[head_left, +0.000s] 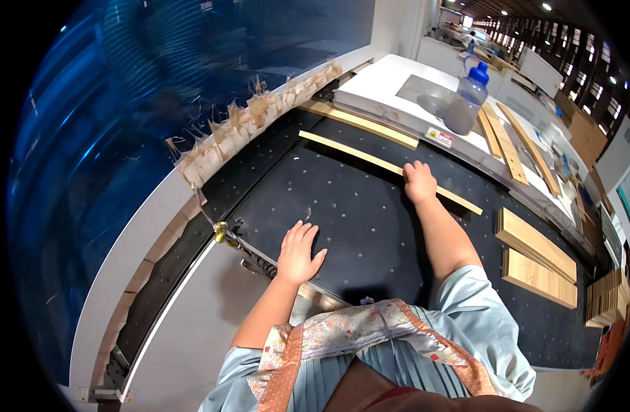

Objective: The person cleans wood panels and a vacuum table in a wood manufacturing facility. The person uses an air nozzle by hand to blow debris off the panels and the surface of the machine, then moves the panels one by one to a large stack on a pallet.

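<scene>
My right hand [420,182] is closed around a long, thin strip of pale wood [356,157], right of its middle. The strip lies crosswise over a black work table [363,233] dotted with small studs. My left hand [301,253] rests with fingers outstretched on the table's near left edge and holds nothing. Beyond the gripped strip, a second pale wood strip [370,126] lies along the far side of the table.
Wider wooden boards [536,240] lie to the right, with a board stack [606,299] past them. A blue-capped water bottle [466,103] and loose strips [504,141] sit on a white machine top [390,72]. Left stand a frayed curtain [243,130] and brass fitting [221,232].
</scene>
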A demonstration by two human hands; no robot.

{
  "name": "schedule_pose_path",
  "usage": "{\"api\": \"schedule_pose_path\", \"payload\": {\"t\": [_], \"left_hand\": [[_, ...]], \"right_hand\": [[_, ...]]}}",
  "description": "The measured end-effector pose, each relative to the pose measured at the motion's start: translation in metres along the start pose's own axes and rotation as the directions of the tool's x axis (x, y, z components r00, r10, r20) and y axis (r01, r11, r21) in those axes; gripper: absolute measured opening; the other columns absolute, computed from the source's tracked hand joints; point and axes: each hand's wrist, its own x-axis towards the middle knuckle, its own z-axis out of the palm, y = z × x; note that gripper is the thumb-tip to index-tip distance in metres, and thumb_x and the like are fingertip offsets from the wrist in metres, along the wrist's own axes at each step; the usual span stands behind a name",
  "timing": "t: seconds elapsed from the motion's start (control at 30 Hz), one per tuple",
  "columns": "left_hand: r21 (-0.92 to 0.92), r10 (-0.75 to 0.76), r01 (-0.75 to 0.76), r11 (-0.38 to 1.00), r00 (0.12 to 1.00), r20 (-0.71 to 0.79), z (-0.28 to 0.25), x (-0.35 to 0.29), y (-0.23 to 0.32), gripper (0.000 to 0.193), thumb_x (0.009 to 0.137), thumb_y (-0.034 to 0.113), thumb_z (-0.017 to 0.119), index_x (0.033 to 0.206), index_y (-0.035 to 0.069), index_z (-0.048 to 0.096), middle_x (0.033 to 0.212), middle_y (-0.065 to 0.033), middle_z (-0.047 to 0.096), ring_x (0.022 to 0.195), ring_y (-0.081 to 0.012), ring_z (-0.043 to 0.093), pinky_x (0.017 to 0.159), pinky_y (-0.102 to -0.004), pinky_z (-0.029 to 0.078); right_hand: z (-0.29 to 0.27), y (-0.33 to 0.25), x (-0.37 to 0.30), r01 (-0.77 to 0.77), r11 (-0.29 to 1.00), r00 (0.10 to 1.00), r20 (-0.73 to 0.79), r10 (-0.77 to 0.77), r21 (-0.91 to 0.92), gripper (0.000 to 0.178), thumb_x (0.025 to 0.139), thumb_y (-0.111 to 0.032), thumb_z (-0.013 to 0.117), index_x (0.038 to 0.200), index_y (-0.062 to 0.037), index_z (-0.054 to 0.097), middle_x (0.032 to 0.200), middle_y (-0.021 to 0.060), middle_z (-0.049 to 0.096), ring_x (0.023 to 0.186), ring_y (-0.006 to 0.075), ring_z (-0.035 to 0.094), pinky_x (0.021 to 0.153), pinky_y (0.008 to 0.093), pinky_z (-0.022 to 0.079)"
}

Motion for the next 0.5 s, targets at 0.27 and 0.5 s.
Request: {"api": "schedule_pose_path", "payload": {"t": [0.27,0.5], "left_hand": [[0.004,0.034,-0.034,0.999,0.993,-0.113,0.005,0.003,-0.003,0.045,0.071,0.019,0.067,0.112,0.004,0.057,0.121,-0.0155,0.053,0.120,-0.0342,0.044,0.100,-0.0434,0.036],[-0.076,0.002,-0.046,0.996,0.870,-0.493,-0.014,-0.007,-0.017,0.045,0.069,0.007,0.066,0.112,0.006,0.055,0.121,-0.0151,0.049,0.115,-0.0333,0.045,0.099,-0.0417,0.034]], "right_hand": [[0.004,0.005,0.010,0.035,0.999,0.999,0.021,-0.035,0.028,0.015,0.073,-0.005,0.053,0.085,-0.0136,0.054,0.093,0.0072,0.052,0.093,0.0278,0.053,0.070,0.0406,0.050],[-0.032,0.005,0.013,0.040,0.995,0.999,-0.027,-0.038,0.089,0.015,0.072,-0.003,0.052,0.082,-0.0128,0.055,0.089,0.0065,0.054,0.091,0.0276,0.054,0.071,0.0415,0.049]]}}
